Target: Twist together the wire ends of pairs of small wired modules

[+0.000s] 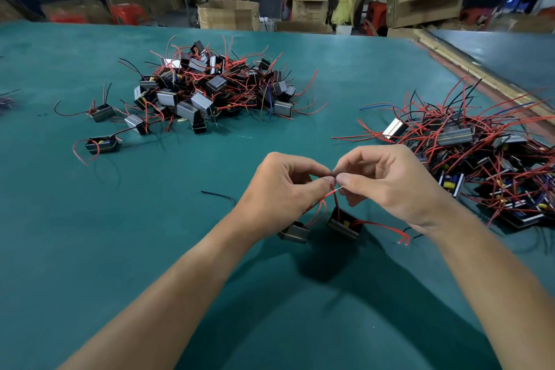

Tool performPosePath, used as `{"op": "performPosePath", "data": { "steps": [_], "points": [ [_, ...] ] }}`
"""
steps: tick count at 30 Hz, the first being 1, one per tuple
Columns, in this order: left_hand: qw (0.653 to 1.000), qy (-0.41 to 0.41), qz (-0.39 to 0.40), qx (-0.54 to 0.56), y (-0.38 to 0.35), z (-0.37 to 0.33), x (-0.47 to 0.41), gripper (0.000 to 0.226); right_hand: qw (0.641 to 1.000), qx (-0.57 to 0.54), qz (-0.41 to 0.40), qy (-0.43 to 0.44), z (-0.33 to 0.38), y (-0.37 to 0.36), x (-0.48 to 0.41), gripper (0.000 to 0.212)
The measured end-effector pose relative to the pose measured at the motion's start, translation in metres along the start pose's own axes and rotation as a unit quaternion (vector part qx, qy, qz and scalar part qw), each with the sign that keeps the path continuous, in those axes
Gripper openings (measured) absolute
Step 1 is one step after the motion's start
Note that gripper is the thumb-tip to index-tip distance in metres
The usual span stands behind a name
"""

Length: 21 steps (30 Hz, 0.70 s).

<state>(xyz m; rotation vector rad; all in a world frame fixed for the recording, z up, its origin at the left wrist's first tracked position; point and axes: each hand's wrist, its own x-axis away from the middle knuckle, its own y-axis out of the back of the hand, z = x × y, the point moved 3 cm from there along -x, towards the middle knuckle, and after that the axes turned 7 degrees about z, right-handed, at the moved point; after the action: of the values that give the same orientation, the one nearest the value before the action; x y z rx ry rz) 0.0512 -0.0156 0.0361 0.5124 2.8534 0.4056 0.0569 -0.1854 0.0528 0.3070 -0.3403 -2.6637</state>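
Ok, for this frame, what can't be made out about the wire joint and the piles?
Head view only.
1. Wire ends: pinched between left hand and right hand; fingertips cover the joint, too small to tell if twisted.
2. Right pile of modules: cut off by the right edge.
3. Wire bundle at the left edge: cut off, blurred.

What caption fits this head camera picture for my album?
A person's left hand and right hand pinch wire ends of two small modules together over a green table.
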Motion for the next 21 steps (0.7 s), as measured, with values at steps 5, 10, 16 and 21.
{"op": "performPosePath", "data": {
  "steps": [5, 10, 16, 21],
  "points": [
    [1.0, 0.007, 0.003, 0.025, 0.001, 0.0013, -0.0015, 0.014, 1.0, -0.013, 0.017, 0.018, 0.0015, -0.0001, 0.0009, 0.019],
    [0.999, 0.027, 0.003, 0.04, 0.004, 0.0036, -0.0035, 0.017, 0.999, 0.026, 0.018, 0.033, -0.0001, 0.0015, -0.0004, 0.031],
    [0.999, 0.02, 0.012, 0.036, 0.0023, 0.0011, -0.0009, 0.014, 0.999, 0.041, -0.012, 0.027, -0.0022, 0.0047, -0.0011, 0.01],
    [0.999, -0.012, 0.005, -0.045, -0.0001, -0.0007, 0.002, 0.012, 0.999, 0.021, -0.019, -0.023, -0.0076, 0.0032, -0.0034, 0.023]
  ]
}}
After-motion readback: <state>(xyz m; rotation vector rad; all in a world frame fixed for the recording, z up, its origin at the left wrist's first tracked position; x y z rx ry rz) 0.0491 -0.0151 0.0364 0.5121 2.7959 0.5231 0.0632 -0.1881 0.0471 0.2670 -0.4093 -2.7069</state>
